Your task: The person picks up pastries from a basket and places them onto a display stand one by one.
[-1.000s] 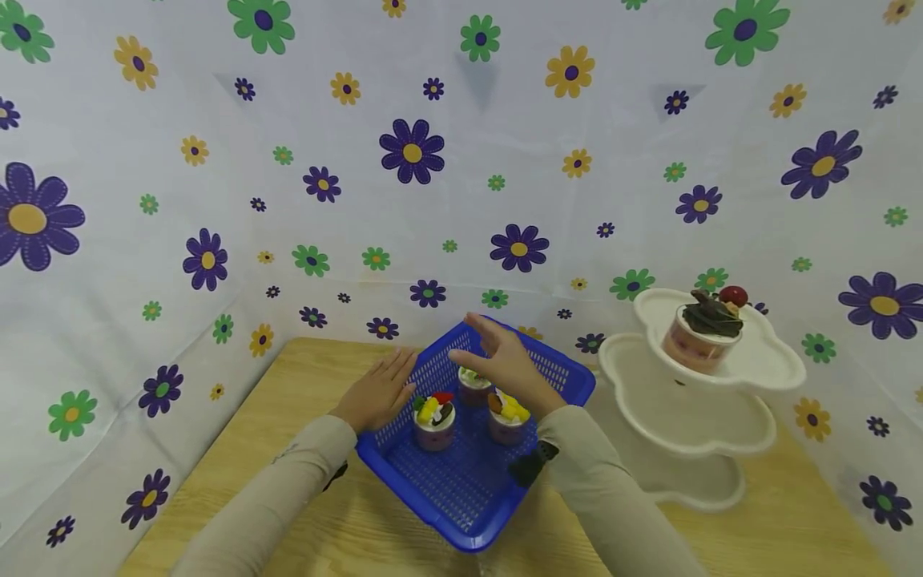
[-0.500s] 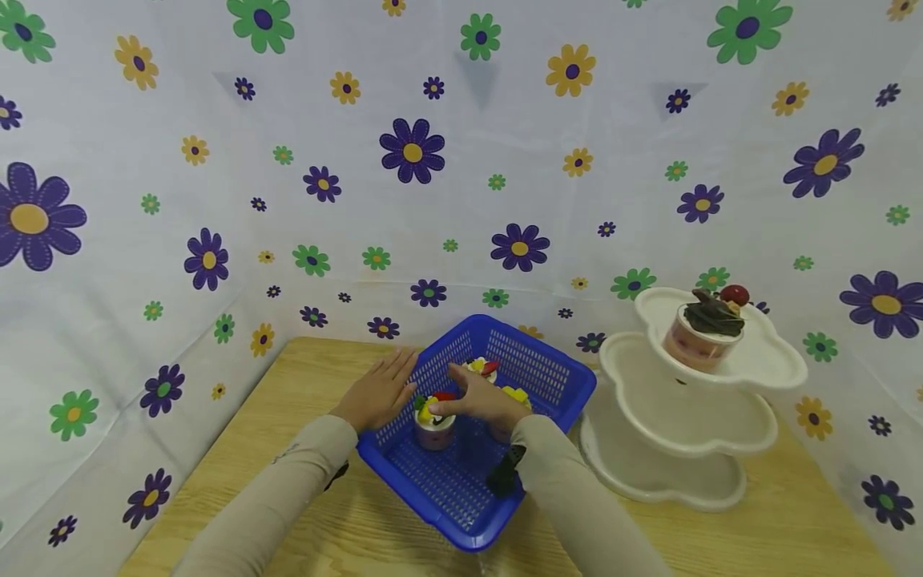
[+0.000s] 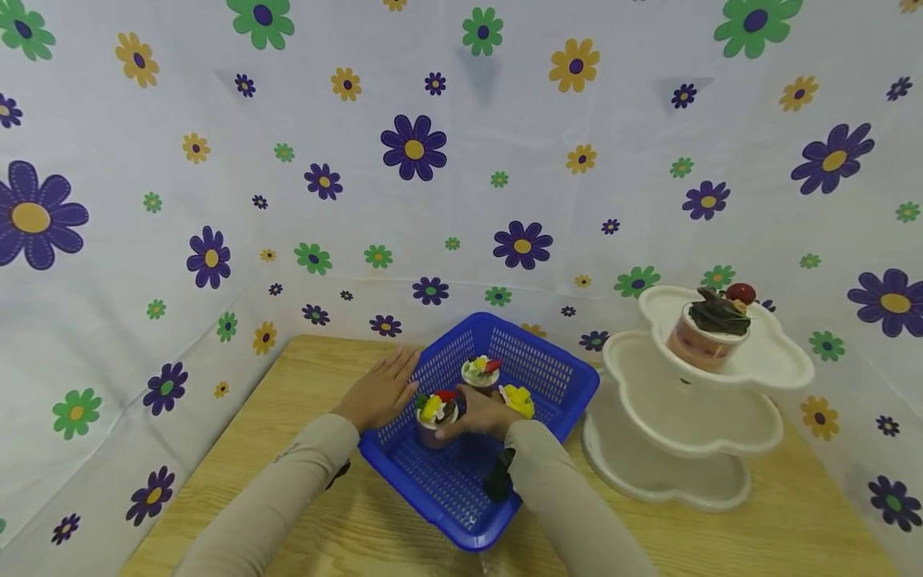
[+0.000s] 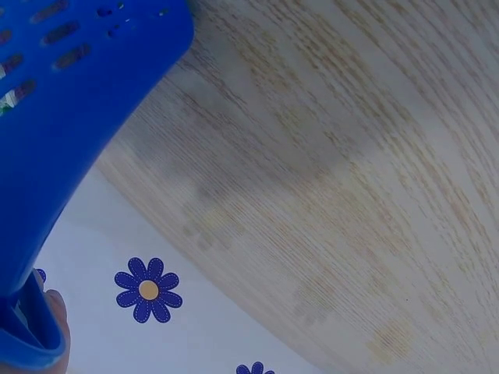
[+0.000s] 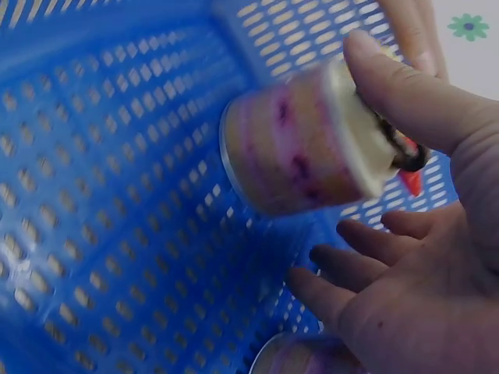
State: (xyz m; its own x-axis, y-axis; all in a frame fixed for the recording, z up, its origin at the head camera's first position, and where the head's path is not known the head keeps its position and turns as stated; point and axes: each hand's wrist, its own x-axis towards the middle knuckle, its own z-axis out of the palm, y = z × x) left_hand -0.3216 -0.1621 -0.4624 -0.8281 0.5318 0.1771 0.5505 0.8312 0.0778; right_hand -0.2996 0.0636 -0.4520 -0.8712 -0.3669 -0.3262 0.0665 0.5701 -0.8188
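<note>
A blue plastic basket (image 3: 447, 485) stands on the table, holding 3 dessert cups. My left hand (image 3: 378, 393) rests along its left rim with the fingers straight. Inside the basket, my right hand (image 3: 476, 413) is at the left cup (image 3: 430, 437), which has yellow fruit, a red piece and green on white cream. In the right wrist view its thumb (image 5: 390, 82) overlaps the cream top of the layered cup (image 5: 288, 148), while the other fingers spread below, apart from the cup wall. Behind is a cup with red and yellow topping (image 3: 479, 372); to the right, a yellow-topped cup (image 3: 517, 401) is partly hidden.
A white three-tier stand (image 3: 692, 421) with petal-shaped plates stands right of the basket. On its top plate sits a chocolate-topped dessert cup (image 3: 703, 340) with a cherry. Flower-printed white sheeting (image 3: 303, 104) hangs behind and at the sides of the wooden table (image 3: 274, 449).
My right hand has come down from above the basket's back and moved left and toward me, to the left cup. The left hand stays on the rim.
</note>
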